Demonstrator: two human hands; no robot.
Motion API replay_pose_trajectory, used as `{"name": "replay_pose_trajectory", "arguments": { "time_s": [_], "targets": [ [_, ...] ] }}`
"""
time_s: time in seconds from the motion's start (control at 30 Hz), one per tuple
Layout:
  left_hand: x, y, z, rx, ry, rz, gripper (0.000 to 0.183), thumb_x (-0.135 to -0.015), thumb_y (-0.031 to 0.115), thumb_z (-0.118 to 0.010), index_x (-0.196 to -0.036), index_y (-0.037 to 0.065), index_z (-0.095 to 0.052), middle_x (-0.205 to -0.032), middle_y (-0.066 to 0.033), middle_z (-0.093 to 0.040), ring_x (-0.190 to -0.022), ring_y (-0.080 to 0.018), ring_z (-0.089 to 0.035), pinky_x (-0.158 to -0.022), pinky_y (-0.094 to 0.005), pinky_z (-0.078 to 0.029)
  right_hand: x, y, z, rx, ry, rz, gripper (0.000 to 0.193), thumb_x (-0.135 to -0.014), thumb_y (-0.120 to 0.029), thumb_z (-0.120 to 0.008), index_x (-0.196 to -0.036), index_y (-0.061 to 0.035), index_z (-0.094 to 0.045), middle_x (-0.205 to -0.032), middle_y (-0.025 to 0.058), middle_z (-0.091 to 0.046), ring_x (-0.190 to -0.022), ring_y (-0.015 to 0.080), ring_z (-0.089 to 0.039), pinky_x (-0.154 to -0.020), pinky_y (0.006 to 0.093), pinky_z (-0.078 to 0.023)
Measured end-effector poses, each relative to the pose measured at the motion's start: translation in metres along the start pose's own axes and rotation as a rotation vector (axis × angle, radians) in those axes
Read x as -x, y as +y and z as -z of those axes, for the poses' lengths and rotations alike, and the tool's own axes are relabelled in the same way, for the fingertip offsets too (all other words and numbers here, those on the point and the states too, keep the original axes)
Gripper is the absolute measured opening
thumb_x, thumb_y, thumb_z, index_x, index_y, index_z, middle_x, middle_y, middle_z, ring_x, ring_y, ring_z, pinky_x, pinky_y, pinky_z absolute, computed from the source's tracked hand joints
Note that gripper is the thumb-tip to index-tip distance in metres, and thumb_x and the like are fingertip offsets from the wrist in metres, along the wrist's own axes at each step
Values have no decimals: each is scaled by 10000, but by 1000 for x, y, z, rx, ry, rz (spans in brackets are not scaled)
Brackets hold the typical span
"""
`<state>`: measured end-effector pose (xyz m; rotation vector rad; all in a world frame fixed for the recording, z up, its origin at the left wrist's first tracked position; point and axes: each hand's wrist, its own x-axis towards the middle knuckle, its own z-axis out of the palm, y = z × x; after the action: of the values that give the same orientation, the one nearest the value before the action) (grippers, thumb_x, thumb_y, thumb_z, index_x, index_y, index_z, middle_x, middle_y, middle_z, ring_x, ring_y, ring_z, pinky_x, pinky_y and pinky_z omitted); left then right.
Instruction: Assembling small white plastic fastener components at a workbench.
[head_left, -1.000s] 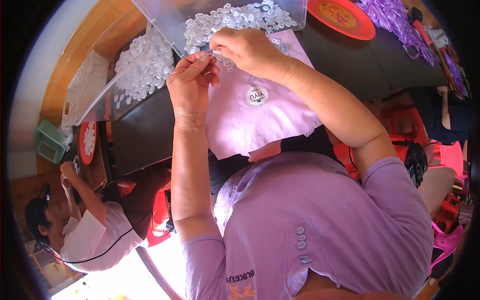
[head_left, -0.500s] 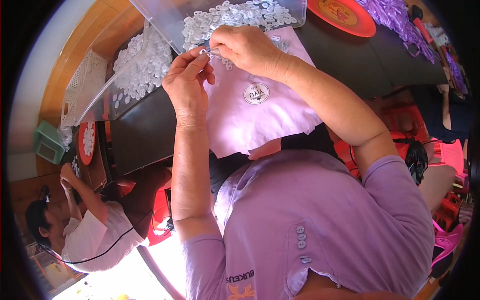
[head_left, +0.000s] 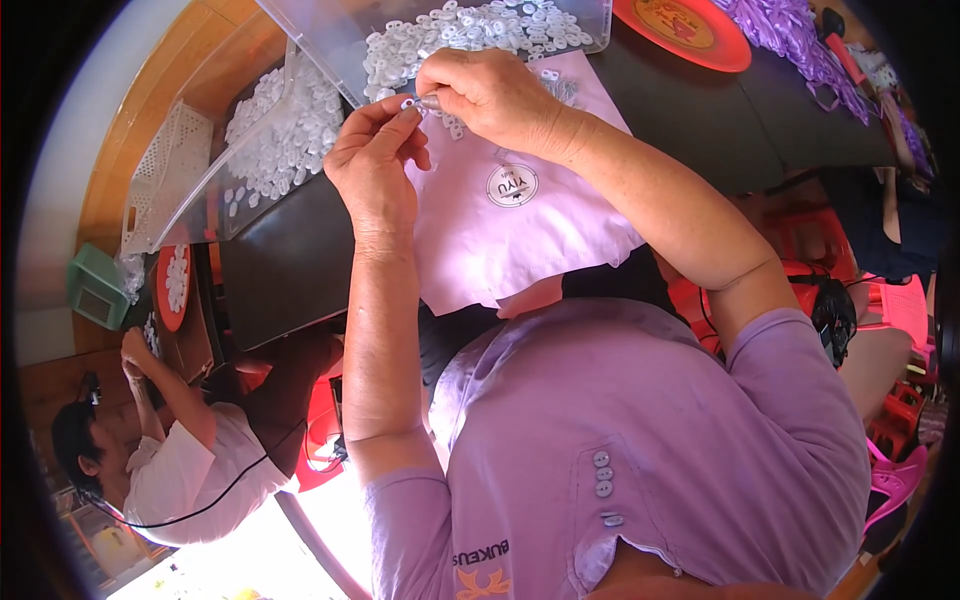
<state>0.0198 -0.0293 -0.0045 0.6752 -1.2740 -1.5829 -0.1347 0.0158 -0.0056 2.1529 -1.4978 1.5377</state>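
My left hand (head_left: 375, 160) pinches a small white plastic piece with a hole (head_left: 408, 104) between thumb and fingertips. Right beside it my right hand (head_left: 490, 95) is closed, fingertips pressed together at that piece; whatever thin thing they hold is too small to make out. Both hands are over a pink cloth (head_left: 560, 220) with a round printed mark. A few similar white pieces (head_left: 455, 128) lie on the cloth beneath my fingers. By my right wrist is a small heap of thin metallic bits (head_left: 562, 90).
Beyond my hands stands a clear plastic bin (head_left: 608, 30) with many white pieces; another clear bin (head_left: 190, 215) is at left. A red plate (head_left: 735, 55) and purple ribbons (head_left: 800, 50) lie at right on the dark table (head_left: 720, 140). Another person (head_left: 200, 470) sits at left.
My right fingertips have shifted very slightly at the white piece. Otherwise the hands and the things around them look the same.
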Motion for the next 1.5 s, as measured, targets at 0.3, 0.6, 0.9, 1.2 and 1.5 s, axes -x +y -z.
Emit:
{"name": "replay_pose_trajectory", "arguments": {
  "time_s": [0.3,0.6,0.9,1.2,1.5],
  "targets": [
    [4,-1,-4,-60,10,-81,103,-825,-66,-624,-924,-83,-648,-713,-97,-617,-520,-138,-532,-452,-242,-406,2,-1,0,-37,-106,-128,71,-844,-123,-579,-875,-59,-587,-719,117,-643,-729,345,-631,-645,450,-474],
    [3,-1,-2,-139,8,-77,88,-834,-65,-615,-916,-83,-642,-728,-91,-612,-540,-128,-523,-464,-236,-393,3,-3,-5,-339,-147,-405,156,-836,-185,-623,-824,-30,-620,-678,132,-635,-656,298,-627,-614,408,-462],
    [3,0,-4,-77,14,-69,103,-852,-54,-607,-948,-80,-633,-762,-96,-612,-601,-130,-552,-497,-255,-445,3,-2,-5,-230,-79,-271,132,-857,-170,-600,-840,-38,-610,-691,123,-640,-686,310,-634,-642,419,-479],
    [0,-1,2,-6,-3,19,110,-869,-38,-610,-967,-87,-620,-808,-118,-628,-626,-161,-585,-479,-273,-452,5,-1,-3,-60,-53,-115,46,-848,-51,-583,-865,-18,-555,-730,102,-611,-663,252,-612,-608,373,-474],
    [3,-5,0,-160,-4,-21,94,-869,-29,-612,-939,-92,-612,-743,-109,-622,-563,-142,-557,-456,-244,-412,7,0,-12,71,-60,-18,51,-826,-54,-591,-860,-35,-559,-708,107,-620,-634,317,-615,-597,411,-472]
  ]
}}
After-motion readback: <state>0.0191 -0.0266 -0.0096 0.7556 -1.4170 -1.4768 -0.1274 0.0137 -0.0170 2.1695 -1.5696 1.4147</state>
